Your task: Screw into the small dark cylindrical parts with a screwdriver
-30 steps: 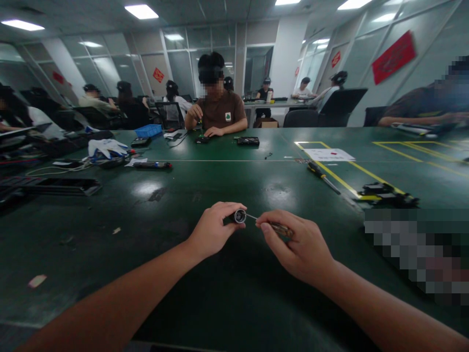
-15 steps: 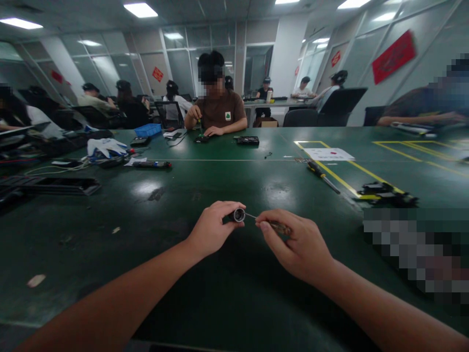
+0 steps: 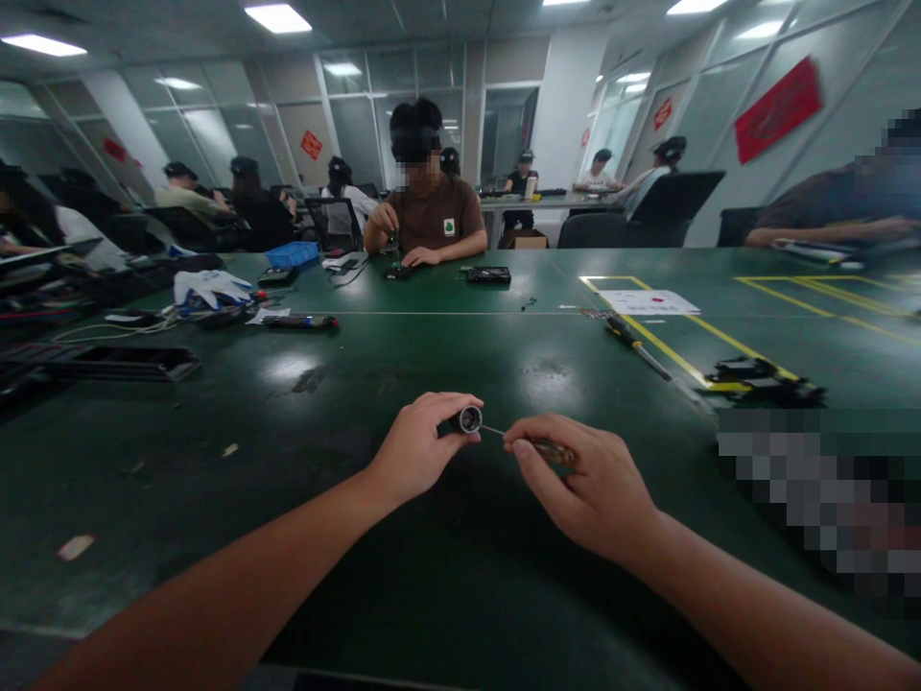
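Between the thumb and fingers of my left hand (image 3: 415, 447) is a small dark cylindrical part (image 3: 470, 419) with a metal rim. Its round open end faces me, and the inside is too small to make out. My right hand (image 3: 586, 475) is closed around the handle of a small screwdriver (image 3: 553, 451) with a see-through, brownish handle. The thin metal shaft points left, and its tip is at the right side of the cylinder's rim. Whether the tip touches the rim or sits inside it, I cannot tell. Both hands are above the green tabletop (image 3: 403, 595).
A black and yellow screwdriver (image 3: 637, 345) lies ahead on the right, near black parts (image 3: 763, 382) and a white sheet (image 3: 651, 302). On the left are white gloves (image 3: 210, 290), a pen-shaped tool (image 3: 298, 322) and a black tray (image 3: 136, 363). A co-worker (image 3: 436, 216) sits opposite.
My hands, the cylinder and the small screwdriver stay almost in place. The whole view has shifted very slightly. The co-worker opposite still works with a tool.
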Demonstrator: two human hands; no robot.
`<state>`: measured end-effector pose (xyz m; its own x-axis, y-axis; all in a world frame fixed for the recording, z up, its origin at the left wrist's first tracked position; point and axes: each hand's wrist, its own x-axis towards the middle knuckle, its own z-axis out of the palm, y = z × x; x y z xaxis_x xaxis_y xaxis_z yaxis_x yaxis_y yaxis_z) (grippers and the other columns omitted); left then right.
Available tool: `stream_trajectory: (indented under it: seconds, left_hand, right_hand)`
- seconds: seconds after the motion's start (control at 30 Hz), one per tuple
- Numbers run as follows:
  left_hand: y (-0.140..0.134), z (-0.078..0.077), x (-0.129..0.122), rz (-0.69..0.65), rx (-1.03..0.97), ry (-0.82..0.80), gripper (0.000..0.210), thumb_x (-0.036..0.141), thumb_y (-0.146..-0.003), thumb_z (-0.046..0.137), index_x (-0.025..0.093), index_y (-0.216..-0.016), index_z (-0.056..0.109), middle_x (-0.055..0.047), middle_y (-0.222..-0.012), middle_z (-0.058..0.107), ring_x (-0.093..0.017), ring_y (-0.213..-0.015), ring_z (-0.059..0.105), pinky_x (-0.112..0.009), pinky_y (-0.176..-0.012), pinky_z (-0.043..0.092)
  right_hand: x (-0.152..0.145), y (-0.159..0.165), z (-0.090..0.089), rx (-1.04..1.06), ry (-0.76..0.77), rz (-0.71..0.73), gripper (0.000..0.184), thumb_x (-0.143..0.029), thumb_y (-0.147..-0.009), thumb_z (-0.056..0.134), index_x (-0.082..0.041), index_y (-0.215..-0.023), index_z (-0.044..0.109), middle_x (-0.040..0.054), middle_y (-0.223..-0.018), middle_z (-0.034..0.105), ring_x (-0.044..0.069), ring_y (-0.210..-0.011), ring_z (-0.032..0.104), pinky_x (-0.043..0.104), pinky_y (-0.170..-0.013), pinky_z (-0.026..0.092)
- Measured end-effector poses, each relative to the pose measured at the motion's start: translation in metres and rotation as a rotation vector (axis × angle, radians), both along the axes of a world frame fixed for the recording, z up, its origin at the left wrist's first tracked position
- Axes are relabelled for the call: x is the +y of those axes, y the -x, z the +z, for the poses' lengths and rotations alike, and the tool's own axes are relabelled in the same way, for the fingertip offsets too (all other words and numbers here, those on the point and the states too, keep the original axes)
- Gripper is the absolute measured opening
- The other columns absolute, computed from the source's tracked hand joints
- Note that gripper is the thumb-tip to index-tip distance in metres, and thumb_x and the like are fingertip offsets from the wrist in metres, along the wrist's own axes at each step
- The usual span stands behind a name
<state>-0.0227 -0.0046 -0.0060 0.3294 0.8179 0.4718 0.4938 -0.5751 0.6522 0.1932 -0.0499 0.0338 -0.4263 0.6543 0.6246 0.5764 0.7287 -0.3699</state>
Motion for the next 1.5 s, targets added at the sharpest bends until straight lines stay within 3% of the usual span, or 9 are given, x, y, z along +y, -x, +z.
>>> stream_trajectory:
  seconds: [0.33,1.5]
  left_hand:
    - [0.0003,-0.0015,0.0009,-0.009,0.003,-0.007,0.035,0.016,-0.082,0.077,0.025,-0.115,0.072,-0.002,-0.116,0.074,-0.021,-0.111,0.066,-0.039,-0.100,0.050]
    - [0.0009,-0.0005,-0.0006,-0.044,-0.003,-0.017,0.030,0.023,-0.084,0.075,0.025,-0.114,0.072,-0.004,-0.116,0.075,-0.022,-0.111,0.067,-0.041,-0.100,0.051]
  right_hand:
    - [-0.0003,0.0003,0.0019,-0.015,0.033,0.006,0.014,-0.019,-0.094,0.055,-0.018,-0.093,0.069,0.0012,-0.078,0.072,0.012,-0.061,0.064,0.023,-0.059,0.045]
    - [-0.0025,0.0030,0.0025,-0.001,0.041,0.095,0.012,-0.019,-0.096,0.053,-0.020,-0.099,0.065,0.0029,-0.085,0.072,0.014,-0.072,0.068,0.025,-0.069,0.052]
